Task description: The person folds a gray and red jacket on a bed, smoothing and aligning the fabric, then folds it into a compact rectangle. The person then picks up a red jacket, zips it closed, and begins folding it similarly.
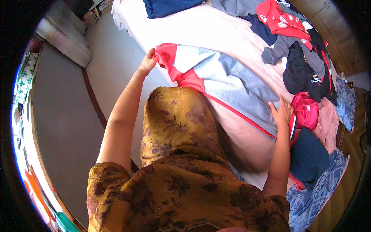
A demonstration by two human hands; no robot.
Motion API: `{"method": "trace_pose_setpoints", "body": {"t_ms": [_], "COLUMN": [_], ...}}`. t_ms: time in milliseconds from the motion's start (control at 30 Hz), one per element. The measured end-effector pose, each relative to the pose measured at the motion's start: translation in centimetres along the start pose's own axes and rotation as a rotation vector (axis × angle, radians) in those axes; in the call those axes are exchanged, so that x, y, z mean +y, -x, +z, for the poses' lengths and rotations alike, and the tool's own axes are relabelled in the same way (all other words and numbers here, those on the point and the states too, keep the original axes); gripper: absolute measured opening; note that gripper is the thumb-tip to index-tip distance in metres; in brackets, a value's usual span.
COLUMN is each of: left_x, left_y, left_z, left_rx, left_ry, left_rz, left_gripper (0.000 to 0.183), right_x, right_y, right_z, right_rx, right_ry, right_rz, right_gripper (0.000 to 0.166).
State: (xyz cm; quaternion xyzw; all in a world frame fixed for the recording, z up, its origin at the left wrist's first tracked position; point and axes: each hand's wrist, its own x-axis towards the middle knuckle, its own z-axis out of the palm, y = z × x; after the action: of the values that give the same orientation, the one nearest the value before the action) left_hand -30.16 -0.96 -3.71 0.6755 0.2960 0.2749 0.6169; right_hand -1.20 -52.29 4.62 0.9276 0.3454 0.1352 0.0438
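A grey garment with red panels [229, 75] is spread across the near edge of the bed in front of me. My left hand [148, 61] pinches its red end at the bed's side, thumb and fingers closed on the cloth. At the opposite end, my right hand [281, 113] rests on the grey fabric, thumb apart from the fingers. Just beyond that hand is a ribbed band striped red, white and dark blue [292, 127]. A red strip runs along the garment's near edge. The underside of my right palm is hidden.
The bed [203, 29] has a pale pink sheet. Folded navy cloth [174, 7] lies at its far side. Heaped clothes, including a red printed garment [282, 21], a black one [301, 69] and shiny magenta cloth [305, 111], cover the right. Tiled floor [116, 58] shows left.
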Motion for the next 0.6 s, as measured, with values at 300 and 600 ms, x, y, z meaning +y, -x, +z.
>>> {"method": "trace_pose_setpoints", "body": {"t_ms": [300, 600], "left_x": [5.5, 3.2], "left_y": [-11.3, -29.2], "left_z": [1.8, 2.3], "left_rx": [0.261, 0.051], "left_ry": [-0.262, -1.032], "left_rz": [0.341, 0.114], "left_gripper": [0.028, 0.041], "right_x": [0.8, 1.9], "right_y": [-1.8, -5.0], "right_z": [2.1, 4.2], "right_rx": [-0.032, -0.044], "right_ry": [-0.071, -0.094], "right_rz": [0.227, 0.167], "right_gripper": [0.065, 0.065]}}
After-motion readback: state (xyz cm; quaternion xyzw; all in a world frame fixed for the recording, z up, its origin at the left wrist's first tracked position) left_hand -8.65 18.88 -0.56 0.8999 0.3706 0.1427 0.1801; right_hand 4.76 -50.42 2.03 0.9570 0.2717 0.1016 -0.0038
